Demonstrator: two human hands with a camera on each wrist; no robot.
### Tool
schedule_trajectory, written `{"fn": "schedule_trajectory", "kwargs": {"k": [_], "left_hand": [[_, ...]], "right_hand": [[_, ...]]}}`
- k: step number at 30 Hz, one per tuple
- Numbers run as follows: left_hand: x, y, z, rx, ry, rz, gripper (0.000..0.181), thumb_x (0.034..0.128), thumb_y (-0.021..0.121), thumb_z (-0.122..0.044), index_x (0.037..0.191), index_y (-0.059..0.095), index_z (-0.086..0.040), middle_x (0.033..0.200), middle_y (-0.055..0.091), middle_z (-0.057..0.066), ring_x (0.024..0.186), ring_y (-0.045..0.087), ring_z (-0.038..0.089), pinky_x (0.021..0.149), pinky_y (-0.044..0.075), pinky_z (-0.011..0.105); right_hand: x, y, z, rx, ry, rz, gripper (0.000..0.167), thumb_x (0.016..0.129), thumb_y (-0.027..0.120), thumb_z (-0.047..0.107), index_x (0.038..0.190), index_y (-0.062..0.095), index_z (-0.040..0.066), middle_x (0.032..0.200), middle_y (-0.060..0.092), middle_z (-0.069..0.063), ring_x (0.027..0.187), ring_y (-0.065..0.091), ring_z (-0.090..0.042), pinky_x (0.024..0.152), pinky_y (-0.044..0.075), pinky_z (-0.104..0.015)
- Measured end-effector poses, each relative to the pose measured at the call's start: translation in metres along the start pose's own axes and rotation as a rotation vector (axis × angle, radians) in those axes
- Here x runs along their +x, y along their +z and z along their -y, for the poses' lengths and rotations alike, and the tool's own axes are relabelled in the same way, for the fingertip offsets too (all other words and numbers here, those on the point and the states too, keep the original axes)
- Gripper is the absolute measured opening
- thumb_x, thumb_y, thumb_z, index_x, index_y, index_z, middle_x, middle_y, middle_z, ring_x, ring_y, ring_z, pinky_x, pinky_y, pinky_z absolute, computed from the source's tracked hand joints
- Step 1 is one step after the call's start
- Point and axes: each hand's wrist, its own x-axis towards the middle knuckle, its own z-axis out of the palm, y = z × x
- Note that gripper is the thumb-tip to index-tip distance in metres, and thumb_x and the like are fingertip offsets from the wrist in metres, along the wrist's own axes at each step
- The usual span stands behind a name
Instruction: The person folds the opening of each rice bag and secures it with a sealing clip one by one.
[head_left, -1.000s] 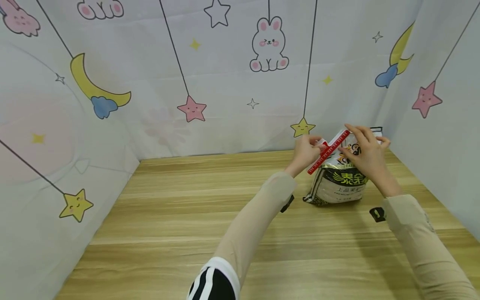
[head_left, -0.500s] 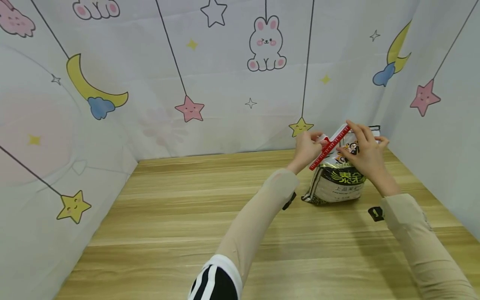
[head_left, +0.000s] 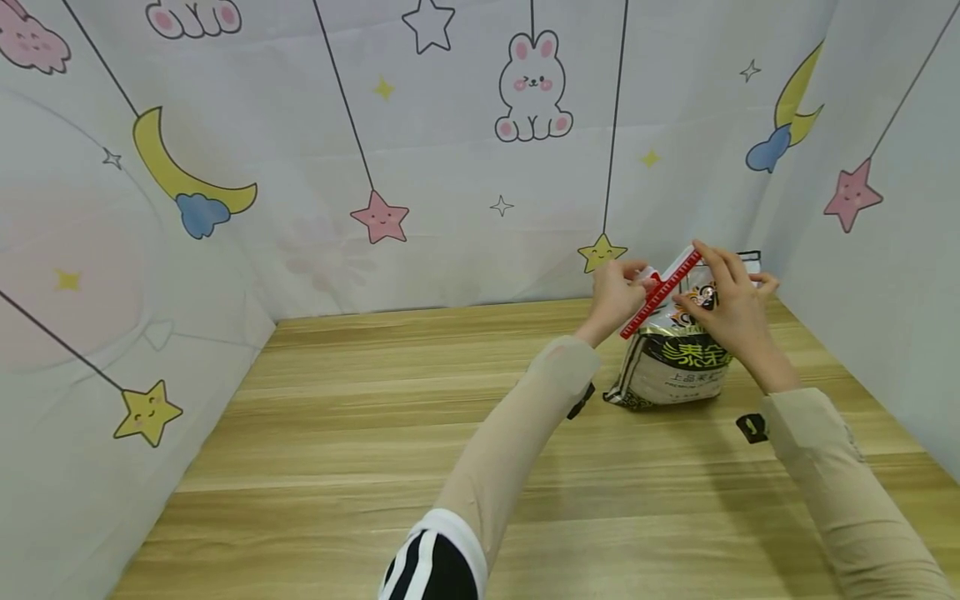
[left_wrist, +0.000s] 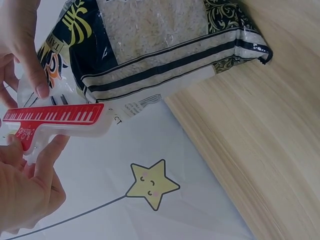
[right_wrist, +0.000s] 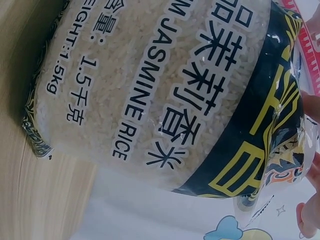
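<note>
A bag of jasmine rice (head_left: 678, 379) stands on the table at the right, its top part drawn up and crumpled. My left hand (head_left: 617, 300) pinches the handle of a red and white bag clip (head_left: 660, 293), whose bar slants across the bag's upper left. In the left wrist view the clip (left_wrist: 60, 115) lies along the bag's top; whether its bar encloses the plastic cannot be told. My right hand (head_left: 738, 312) pinches the bag's top, thumb in front, one finger near the clip's upper end. The right wrist view shows the rice bag (right_wrist: 150, 100) close up.
The wooden table (head_left: 360, 442) reaches to a white curtain (head_left: 450, 150) printed with stars, moons and a rabbit. This cloth hangs close behind the bag and along both sides. Dark straps (head_left: 752, 428) show under the wrists.
The clip has risen slightly along the bag's top, with my left hand, mostly in the first half second. My right hand and the bag stay almost still.
</note>
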Motion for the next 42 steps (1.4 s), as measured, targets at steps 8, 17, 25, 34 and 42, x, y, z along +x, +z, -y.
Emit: {"fn": "schedule_trajectory", "kwargs": {"k": [8,17,25,34,42], "left_hand": [[-0.002,-0.002,-0.001,0.040,0.029,-0.003,0.028,0.0811,0.060,-0.002,0.109,0.063,-0.001,0.093,0.067,0.012,0.077,0.059,0.015,0.054,0.043,0.010],[-0.004,-0.004,0.003,-0.014,0.042,0.020,0.030,0.0828,0.062,-0.010,0.110,0.061,0.002,0.101,0.065,0.016,0.081,0.066,0.021,0.057,0.047,0.010],[-0.007,-0.009,0.011,-0.016,0.063,0.079,0.034,0.0853,0.060,-0.016,0.116,0.058,-0.002,0.109,0.061,0.015,0.088,0.065,0.024,0.059,0.048,0.011],[-0.016,-0.017,0.023,-0.026,-0.021,0.181,0.039,0.0856,0.059,-0.018,0.121,0.053,-0.002,0.111,0.060,0.016,0.096,0.061,0.024,0.064,0.050,0.019],[-0.026,-0.017,0.043,-0.121,-0.083,0.290,0.032,0.0867,0.058,-0.016,0.115,0.057,0.000,0.106,0.062,0.020,0.083,0.064,0.024,0.059,0.054,0.028]], "right_hand": [[0.000,-0.001,-0.001,-0.005,0.006,0.007,0.086,0.063,0.078,0.004,0.136,0.034,0.016,0.122,0.044,-0.023,0.091,0.047,-0.038,0.086,0.011,-0.058],[-0.002,0.000,-0.003,-0.018,-0.027,-0.013,0.084,0.064,0.078,0.007,0.136,0.036,0.016,0.122,0.045,-0.022,0.091,0.048,-0.038,0.084,0.011,-0.058],[0.000,0.000,0.002,-0.017,-0.017,0.002,0.084,0.062,0.078,0.004,0.134,0.037,0.015,0.122,0.046,-0.022,0.101,0.046,-0.041,0.084,0.012,-0.058],[0.004,-0.004,0.002,-0.032,-0.008,0.054,0.084,0.062,0.078,0.006,0.134,0.037,0.015,0.118,0.047,-0.024,0.103,0.043,-0.043,0.086,0.012,-0.059],[0.008,-0.007,0.001,-0.009,-0.004,0.100,0.084,0.062,0.079,0.005,0.134,0.037,0.016,0.116,0.047,-0.023,0.098,0.045,-0.039,0.088,0.013,-0.060]]}}
